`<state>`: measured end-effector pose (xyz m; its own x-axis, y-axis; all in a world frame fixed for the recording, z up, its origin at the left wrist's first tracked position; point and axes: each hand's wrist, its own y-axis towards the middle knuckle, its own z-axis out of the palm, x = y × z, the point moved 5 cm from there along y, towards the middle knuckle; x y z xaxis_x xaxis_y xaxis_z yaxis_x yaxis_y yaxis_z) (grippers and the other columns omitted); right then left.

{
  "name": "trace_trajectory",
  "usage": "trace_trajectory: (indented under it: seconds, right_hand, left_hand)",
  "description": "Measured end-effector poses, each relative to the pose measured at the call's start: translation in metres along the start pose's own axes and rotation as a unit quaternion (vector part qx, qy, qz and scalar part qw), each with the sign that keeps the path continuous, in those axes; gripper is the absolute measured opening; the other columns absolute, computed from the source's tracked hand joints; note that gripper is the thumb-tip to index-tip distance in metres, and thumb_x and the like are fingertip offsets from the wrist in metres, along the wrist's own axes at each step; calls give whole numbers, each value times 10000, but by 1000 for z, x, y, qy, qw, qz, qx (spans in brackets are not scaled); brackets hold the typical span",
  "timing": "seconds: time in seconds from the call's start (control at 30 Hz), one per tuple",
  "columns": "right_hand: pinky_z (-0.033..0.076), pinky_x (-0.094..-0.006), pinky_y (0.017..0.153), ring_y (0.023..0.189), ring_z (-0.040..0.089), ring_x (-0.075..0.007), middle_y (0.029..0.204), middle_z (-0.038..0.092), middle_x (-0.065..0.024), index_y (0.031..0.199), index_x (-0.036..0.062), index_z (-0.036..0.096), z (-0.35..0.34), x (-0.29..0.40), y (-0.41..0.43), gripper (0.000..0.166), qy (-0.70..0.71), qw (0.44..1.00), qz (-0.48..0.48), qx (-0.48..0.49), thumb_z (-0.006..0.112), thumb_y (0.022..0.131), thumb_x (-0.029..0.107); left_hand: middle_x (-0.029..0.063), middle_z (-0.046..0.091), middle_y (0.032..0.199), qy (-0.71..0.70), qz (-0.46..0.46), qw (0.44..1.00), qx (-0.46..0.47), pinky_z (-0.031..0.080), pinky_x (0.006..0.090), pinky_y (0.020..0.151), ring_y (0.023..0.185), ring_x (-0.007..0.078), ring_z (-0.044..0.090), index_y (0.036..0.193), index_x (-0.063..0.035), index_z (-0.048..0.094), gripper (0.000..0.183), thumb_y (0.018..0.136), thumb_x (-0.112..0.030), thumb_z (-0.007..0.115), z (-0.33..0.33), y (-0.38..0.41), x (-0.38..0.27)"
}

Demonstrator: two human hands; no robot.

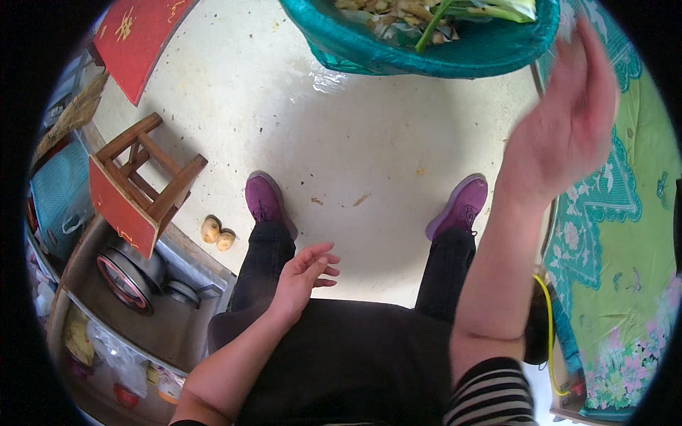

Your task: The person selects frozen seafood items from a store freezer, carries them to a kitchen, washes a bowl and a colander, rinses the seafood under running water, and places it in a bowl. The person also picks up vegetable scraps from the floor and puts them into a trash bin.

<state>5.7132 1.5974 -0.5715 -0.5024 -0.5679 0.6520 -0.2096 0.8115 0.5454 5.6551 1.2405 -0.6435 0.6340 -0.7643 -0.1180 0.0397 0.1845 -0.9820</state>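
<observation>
My left hand is held in front of my lap, fingers spread and holding nothing. Up at the right, my right hand reaches forward beside the right rim of a bin lined with a teal plastic bag. Motion blurs the fingers, and whether they grip the rim or something whitish near the fingertips cannot be made out. Inside the bin lie brownish peelings and green vegetable stalks. Two potatoes rest on the floor to the left of my shoe.
A wooden stool with a red seat stands at the left, above a metal shelf unit holding a pan and lids. A straw broom leans behind. Along the right runs a table with a green floral cover; a yellow cord hangs near it.
</observation>
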Motion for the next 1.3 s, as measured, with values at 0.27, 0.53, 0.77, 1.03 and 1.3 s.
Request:
trace_trajectory:
  seconds: [0.27, 0.53, 0.77, 1.03, 1.3]
  right_hand:
    - [493, -325, 654, 734, 605, -206, 800, 639, -107, 909, -33, 611, -40, -201, -394, 241, -156, 751, 639, 61, 699, 770, 143]
    - [485, -334, 656, 709, 591, -219, 792, 623, -124, 891, -23, 588, -1, -152, -381, 161, -228, 760, 609, 10, 652, 767, 58]
    - [475, -298, 543, 594, 578, -200, 755, 615, -117, 809, -10, 571, -6, -125, -433, 38, -91, 701, 706, 42, 592, 779, 0]
    - [494, -326, 570, 667, 606, -206, 778, 609, -128, 819, -31, 587, 36, -32, -453, 159, -172, 636, 753, 4, 700, 730, 36]
    - [451, -391, 770, 852, 536, -293, 960, 502, -148, 939, -22, 524, 71, 15, -479, 327, -105, 764, 610, 181, 718, 678, 4]
  left_hand:
    - [103, 592, 1050, -2, -21, 1000, 14, 518, 309, 759, 893, 177, 595, 1218, -28, 488, 300, 934, -124, 469, 3, 1, -12]
    - [105, 586, 1061, 0, -16, 1000, -2, 517, 316, 775, 916, 182, 595, 1223, -26, 483, 315, 940, -162, 459, -8, -2, -10]
    - [103, 590, 1057, -12, -20, 1000, 4, 517, 315, 772, 913, 181, 595, 1222, -22, 483, 311, 944, -157, 449, -10, 0, -9]
    - [99, 592, 1063, -24, -17, 999, -11, 509, 324, 788, 916, 180, 592, 1220, -26, 486, 307, 942, -151, 451, -26, -2, -9]
    - [102, 595, 1065, -37, -12, 999, -7, 507, 319, 781, 914, 179, 594, 1218, -30, 488, 298, 945, -144, 446, -41, -8, -18]
